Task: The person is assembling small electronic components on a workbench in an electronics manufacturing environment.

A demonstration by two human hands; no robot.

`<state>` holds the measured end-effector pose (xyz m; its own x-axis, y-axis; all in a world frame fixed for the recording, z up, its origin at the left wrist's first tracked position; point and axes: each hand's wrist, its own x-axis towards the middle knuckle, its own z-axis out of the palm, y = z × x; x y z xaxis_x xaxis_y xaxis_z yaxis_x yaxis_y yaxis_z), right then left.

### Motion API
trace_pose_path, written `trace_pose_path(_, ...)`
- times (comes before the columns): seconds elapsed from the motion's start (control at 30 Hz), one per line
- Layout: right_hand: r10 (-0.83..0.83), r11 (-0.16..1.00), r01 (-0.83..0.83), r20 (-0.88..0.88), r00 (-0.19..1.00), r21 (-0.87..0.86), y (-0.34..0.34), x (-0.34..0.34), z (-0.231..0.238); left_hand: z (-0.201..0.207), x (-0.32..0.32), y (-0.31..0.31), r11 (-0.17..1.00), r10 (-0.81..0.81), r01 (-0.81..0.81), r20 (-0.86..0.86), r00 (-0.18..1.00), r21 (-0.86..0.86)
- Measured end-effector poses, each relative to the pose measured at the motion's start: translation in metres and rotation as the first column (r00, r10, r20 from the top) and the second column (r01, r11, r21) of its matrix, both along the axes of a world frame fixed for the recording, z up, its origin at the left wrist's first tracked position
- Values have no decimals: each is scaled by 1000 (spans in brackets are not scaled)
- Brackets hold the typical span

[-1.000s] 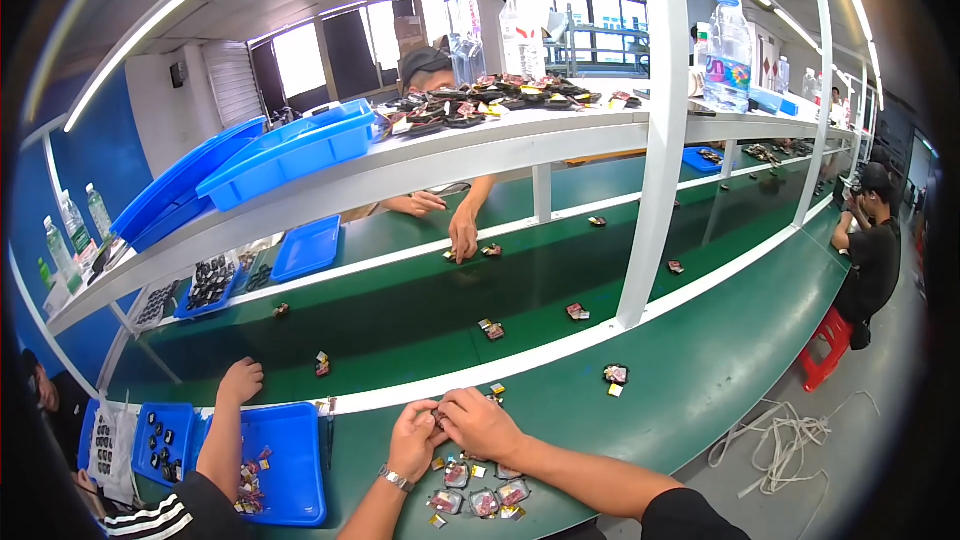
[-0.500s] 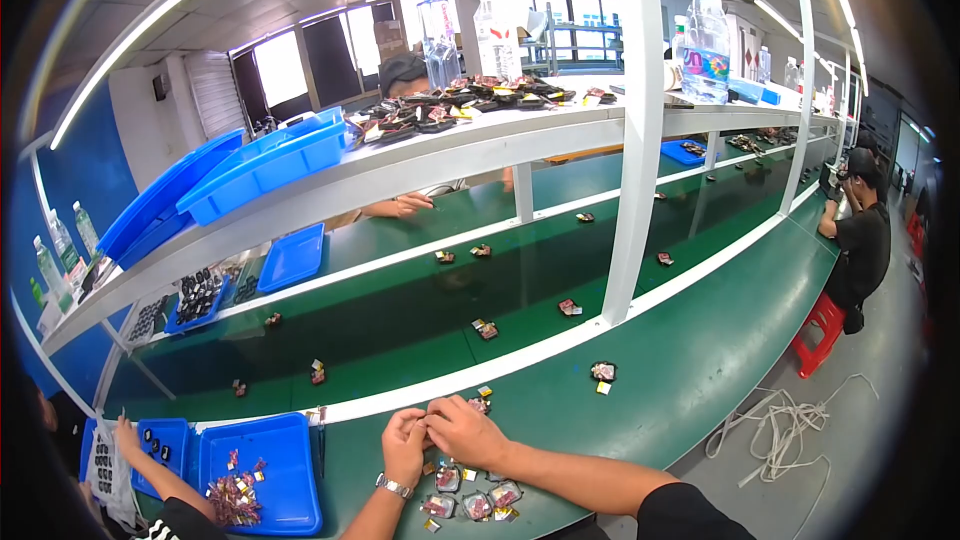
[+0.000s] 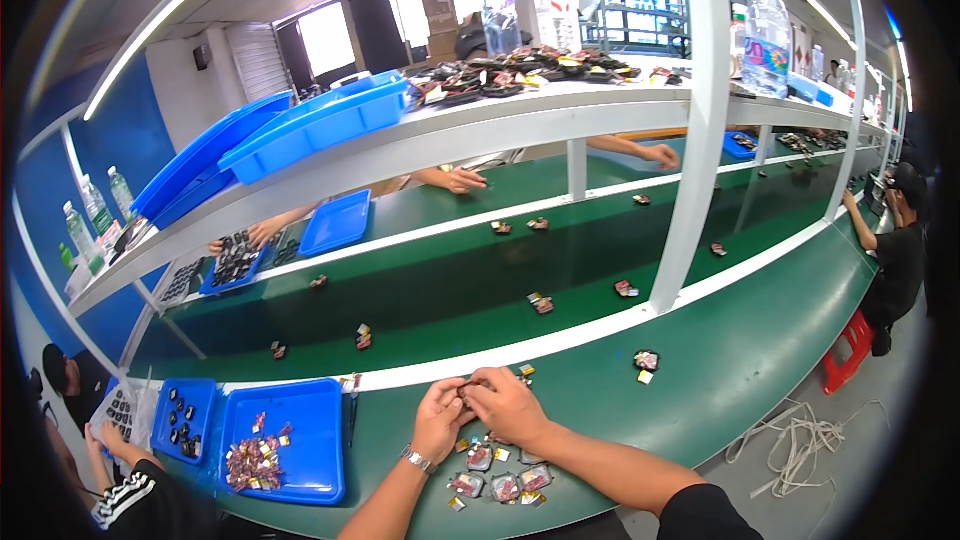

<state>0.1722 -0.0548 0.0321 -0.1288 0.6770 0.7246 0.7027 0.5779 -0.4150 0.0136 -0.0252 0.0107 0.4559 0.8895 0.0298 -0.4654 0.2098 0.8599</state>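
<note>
My left hand (image 3: pixel 439 422) and my right hand (image 3: pixel 508 407) meet above the green worktop, fingertips pinched together around a small dark piece mostly hidden by the fingers. A watch is on my left wrist. Just below the hands lies a group of small electronic assemblies (image 3: pixel 505 487), with clear-and-black housings, reddish parts and yellow-white tabs. Another such assembly (image 3: pixel 526 374) sits just beyond my right hand. Left of my left arm, a blue tray (image 3: pixel 335 440) holds a heap of loose reddish parts with yellow-white tabs (image 3: pixel 258 462).
A second blue tray (image 3: pixel 188 387) with black housings stands at the left, beside a co-worker's hands (image 3: pixel 112 435). Beyond the white rail, a green conveyor (image 3: pixel 450 305) carries spaced-out assemblies. A white post (image 3: pixel 692 160) and raised shelf (image 3: pixel 480 125) stand ahead. One assembly (image 3: pixel 647 361) lies right.
The view has turned, shifting the scene rightward. My hands stay pinched together. The left co-worker's hand has drawn back from the tray; across the belt, hands now show at a tray of black parts.
</note>
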Motion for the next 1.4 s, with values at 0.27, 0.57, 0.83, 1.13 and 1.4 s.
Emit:
trace_pose_path(0.27, 23, 998, -20, -42, 999, 58, -4, -3, 5, -1, -5, 0, 999, -46, 47, 66, 997, -7)
trace_pose_path(0.57, 10, 1000, -10, 13, 1000, 2, -12, -8, 12, -10, -8, 7, 998, -55, 54, 91, 994, 20)
trace_pose_path(0.83, -99, 987, 87, -84, 992, -133, 102, 26, -15, -4, -9, 18, 913, 254, -183, -155, 955, 365)
trace_pose_path(1.13, -654, 721, 669, 141, 743, -182, 98, 90, -2, -11, -18, 16, 934, 249, -183, -194, 949, 308)
trace_pose_path(1.4, -710, 643, 690, 77, 700, -332, 103, 150, -37, -12, -11, 23, 942, 258, -199, -207, 944, 269)
